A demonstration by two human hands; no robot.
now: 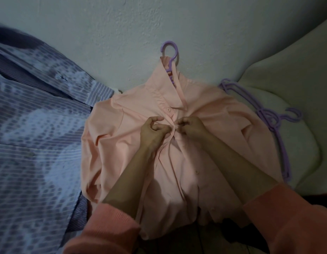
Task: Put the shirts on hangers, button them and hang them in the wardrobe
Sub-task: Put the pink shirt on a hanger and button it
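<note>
Pink shirt [126, 143] lies front up on a pale bed [269, 52], its collar toward the far side and its hem toward the person. A purple hanger [170, 52] sits inside it, with only the hook and a bit of the neck showing above the collar.

Both arms reach forward from salmon sleeves [111, 228] and meet at the placket, just below the buttoned top button [168, 109]. The left hand [153, 129] is curled, knuckles up, its fingers [160, 119] pinching the left edge of the placket. The right hand [191, 126] mirrors it, its fingers bent tightly and gripping the opposite edge. The cloth bunches into a small ridge between the two hands, which are almost touching.

Whatever button or hole lies between the fingertips is hidden by the fingers and the folded cloth. Another button [197, 172] shows lower down the placket, and whether it is fastened cannot be told. The hanger's shoulders are covered by the shirt. Dim light blurs the lower hem.

A striped blue shirt [40, 125] lies spread to the left, cut off by the frame edge. More purple hangers [274, 118] lie in a pile to the right, partly tucked under the pink sleeve.
</note>
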